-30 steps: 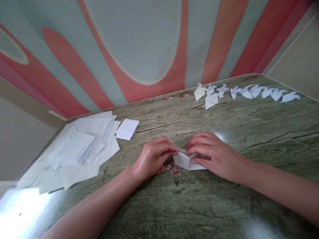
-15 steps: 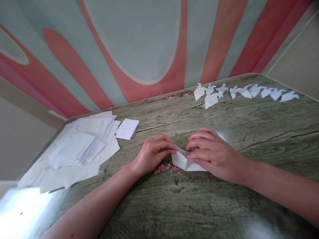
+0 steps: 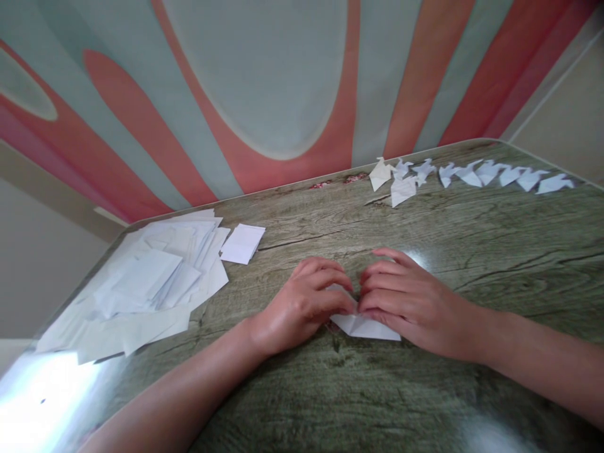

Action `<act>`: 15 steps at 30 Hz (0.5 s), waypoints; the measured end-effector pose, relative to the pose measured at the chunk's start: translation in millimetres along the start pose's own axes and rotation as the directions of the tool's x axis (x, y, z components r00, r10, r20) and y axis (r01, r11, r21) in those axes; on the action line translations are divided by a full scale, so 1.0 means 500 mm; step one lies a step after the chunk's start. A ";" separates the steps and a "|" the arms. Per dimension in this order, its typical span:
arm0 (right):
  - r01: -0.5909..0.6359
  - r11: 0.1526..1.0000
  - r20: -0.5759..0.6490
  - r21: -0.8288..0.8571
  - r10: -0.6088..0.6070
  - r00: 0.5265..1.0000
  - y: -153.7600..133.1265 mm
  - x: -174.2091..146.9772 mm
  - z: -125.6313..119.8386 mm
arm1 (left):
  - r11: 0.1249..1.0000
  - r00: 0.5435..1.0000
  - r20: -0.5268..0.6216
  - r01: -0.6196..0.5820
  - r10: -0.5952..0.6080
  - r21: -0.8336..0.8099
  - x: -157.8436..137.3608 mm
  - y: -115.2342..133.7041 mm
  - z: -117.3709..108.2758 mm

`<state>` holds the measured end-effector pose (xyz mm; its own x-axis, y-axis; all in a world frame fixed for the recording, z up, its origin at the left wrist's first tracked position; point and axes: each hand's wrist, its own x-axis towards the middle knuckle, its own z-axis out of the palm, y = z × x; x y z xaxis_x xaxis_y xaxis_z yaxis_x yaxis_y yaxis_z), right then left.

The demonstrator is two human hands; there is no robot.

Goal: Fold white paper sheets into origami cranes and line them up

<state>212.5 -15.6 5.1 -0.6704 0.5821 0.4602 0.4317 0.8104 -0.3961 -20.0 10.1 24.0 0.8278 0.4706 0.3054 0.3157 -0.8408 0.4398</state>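
Head view: on the table (image 3: 358,396), the folded paper (image 3: 370,328) lies flatter under both hands, the left hand (image 3: 306,308) having shifted inward from its end (whether it pinches cannot be told) and the right hand (image 3: 415,305) pinching the paper, suggesting a fold being pressed.

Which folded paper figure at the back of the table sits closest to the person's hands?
The folded figure near the left end: it alone sits forward of the line of others, toward the right hand.
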 end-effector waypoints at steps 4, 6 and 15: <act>-0.029 0.999 0.000 -0.021 0.029 1.000 0.006 0.004 -0.007 | 0.997 0.996 -0.087 0.033 -0.027 0.069 -0.001 0.004 -0.008; -0.050 0.998 -0.028 -0.042 0.049 0.998 0.004 0.006 -0.008 | 0.989 0.983 -0.166 0.093 -0.073 0.112 -0.003 0.012 -0.004; -0.060 0.988 -0.110 -0.139 0.045 0.993 -0.014 0.007 -0.002 | 0.971 0.980 -0.172 0.133 -0.099 0.199 -0.011 0.041 0.029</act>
<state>207.9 -19.3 10.1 -0.5797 0.6215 0.5270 0.5510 0.7754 -0.3084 -11.3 -13.8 19.1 0.7005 0.5905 0.4008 0.5091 -0.8070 0.2992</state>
